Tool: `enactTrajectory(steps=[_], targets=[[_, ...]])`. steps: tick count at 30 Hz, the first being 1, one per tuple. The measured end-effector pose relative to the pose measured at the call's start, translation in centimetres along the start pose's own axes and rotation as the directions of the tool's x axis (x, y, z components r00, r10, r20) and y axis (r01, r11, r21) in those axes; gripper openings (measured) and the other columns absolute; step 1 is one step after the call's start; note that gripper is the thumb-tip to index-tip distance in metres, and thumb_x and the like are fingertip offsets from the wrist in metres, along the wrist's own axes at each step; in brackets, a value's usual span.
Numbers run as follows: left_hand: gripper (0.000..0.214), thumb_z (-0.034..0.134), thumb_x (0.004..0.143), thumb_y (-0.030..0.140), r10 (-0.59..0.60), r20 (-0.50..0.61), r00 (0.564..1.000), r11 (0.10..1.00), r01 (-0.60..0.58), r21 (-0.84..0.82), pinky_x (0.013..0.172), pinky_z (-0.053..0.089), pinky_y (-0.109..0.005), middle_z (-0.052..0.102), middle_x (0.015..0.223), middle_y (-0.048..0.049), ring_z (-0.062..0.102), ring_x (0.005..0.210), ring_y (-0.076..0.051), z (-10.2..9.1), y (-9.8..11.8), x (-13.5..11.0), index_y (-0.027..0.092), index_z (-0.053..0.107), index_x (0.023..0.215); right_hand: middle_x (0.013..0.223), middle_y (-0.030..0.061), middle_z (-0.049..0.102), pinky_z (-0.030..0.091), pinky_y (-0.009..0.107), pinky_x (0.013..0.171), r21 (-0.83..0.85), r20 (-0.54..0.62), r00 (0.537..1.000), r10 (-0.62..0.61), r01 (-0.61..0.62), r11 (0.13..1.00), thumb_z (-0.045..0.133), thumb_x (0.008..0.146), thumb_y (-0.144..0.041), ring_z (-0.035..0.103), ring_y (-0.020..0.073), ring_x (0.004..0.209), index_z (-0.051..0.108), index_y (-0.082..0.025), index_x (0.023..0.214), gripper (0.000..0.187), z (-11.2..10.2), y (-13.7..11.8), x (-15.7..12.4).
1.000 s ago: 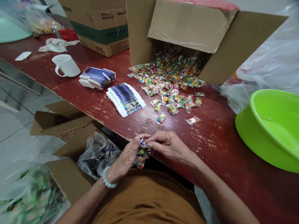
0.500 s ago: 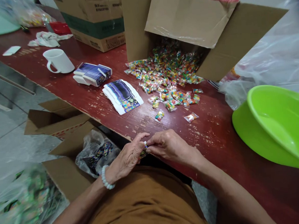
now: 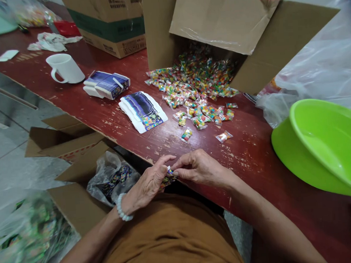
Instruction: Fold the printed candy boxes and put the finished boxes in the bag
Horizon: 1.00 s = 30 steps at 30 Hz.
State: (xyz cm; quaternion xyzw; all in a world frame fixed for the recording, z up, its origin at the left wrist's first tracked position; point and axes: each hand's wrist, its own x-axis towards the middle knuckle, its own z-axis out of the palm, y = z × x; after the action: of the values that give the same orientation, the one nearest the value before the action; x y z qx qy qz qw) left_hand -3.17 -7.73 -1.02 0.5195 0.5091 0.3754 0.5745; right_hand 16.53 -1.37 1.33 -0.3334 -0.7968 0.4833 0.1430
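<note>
My left hand (image 3: 149, 183) and my right hand (image 3: 200, 168) meet at the near edge of the red table (image 3: 254, 158). Both pinch a small printed colourful packet (image 3: 168, 178), mostly hidden under the fingers. A stack of flat printed cards (image 3: 143, 111) lies on the table ahead of my hands. Beyond it, many small candy packets (image 3: 196, 90) spill from a cardboard box (image 3: 225, 29) lying on its side. Two loose packets (image 3: 187, 135) lie nearer to me.
A white mug (image 3: 65, 68) and a folded printed carton (image 3: 106, 84) sit at the left. Green basins (image 3: 322, 146) stand at the right beside a clear plastic bag (image 3: 323, 75). Below the table's edge are open cardboard boxes (image 3: 75, 201) and a bag of packets (image 3: 113, 179).
My hands stay together at the table's edge. The printed packet showed more below my fingers a second ago; now it is largely covered. The view has shifted slightly.
</note>
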Motion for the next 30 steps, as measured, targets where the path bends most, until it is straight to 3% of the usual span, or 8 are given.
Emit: enactTrajectory(steps=[3,8,12,21,30], targets=[[0.052,0.061,0.086,0.059,-0.014,0.011,1.000,1.000,0.014,0.026,0.081,0.052,-0.031,0.070,0.083,-0.0060,0.065,0.094,-0.027,-0.05,0.24,-0.05,0.021,0.068,0.120,0.074,0.0014,0.076,0.041,0.020,0.055,-0.012,0.013,1.000,0.008,-0.008,1.000,0.063,0.088,-0.018,0.061,0.0102,0.059,0.081,-0.017,0.094,0.018,-0.10,-0.13,0.13],[0.051,0.049,0.093,0.057,0.028,0.057,0.998,0.995,-0.033,0.094,0.095,0.046,-0.034,0.072,0.105,-0.0075,0.062,0.105,-0.027,-0.31,0.17,-0.09,0.022,0.065,0.127,0.074,0.0013,0.076,0.041,0.021,0.057,0.065,0.044,0.999,0.029,-0.032,0.997,0.066,0.088,-0.025,0.060,0.0107,0.060,0.081,-0.017,0.092,0.017,-0.23,0.37,0.12],[0.044,0.053,0.093,0.051,0.030,0.058,0.998,0.999,-0.032,0.042,0.102,0.041,-0.032,0.070,0.117,-0.0071,0.060,0.112,-0.027,-0.27,0.14,-0.01,0.022,0.067,0.124,0.074,0.0013,0.075,0.043,0.021,0.058,0.111,0.057,0.997,0.053,-0.059,0.992,0.067,0.087,-0.027,0.059,0.0112,0.061,0.080,-0.016,0.091,0.018,-0.22,0.65,-0.01],[0.050,0.058,0.089,0.055,-0.032,0.041,0.999,0.998,0.030,0.047,0.081,0.049,-0.032,0.065,0.074,-0.0037,0.063,0.087,-0.026,-0.02,-0.08,0.02,0.021,0.067,0.124,0.075,0.0018,0.076,0.043,0.021,0.058,0.039,0.044,0.999,0.028,-0.030,0.999,0.066,0.089,-0.023,0.062,0.0115,0.062,0.080,-0.017,0.092,0.016,-0.21,0.62,0.14],[0.055,0.042,0.096,0.058,0.013,0.070,0.997,0.979,-0.027,0.203,0.083,0.049,-0.031,0.069,0.087,-0.0060,0.065,0.088,-0.025,0.12,-0.41,0.00,0.021,0.061,0.132,0.074,0.0013,0.076,0.043,0.021,0.058,0.002,0.037,0.999,0.012,-0.012,1.000,0.069,0.088,-0.023,0.064,0.0114,0.063,0.080,-0.017,0.090,0.013,-0.10,0.66,-0.01]])
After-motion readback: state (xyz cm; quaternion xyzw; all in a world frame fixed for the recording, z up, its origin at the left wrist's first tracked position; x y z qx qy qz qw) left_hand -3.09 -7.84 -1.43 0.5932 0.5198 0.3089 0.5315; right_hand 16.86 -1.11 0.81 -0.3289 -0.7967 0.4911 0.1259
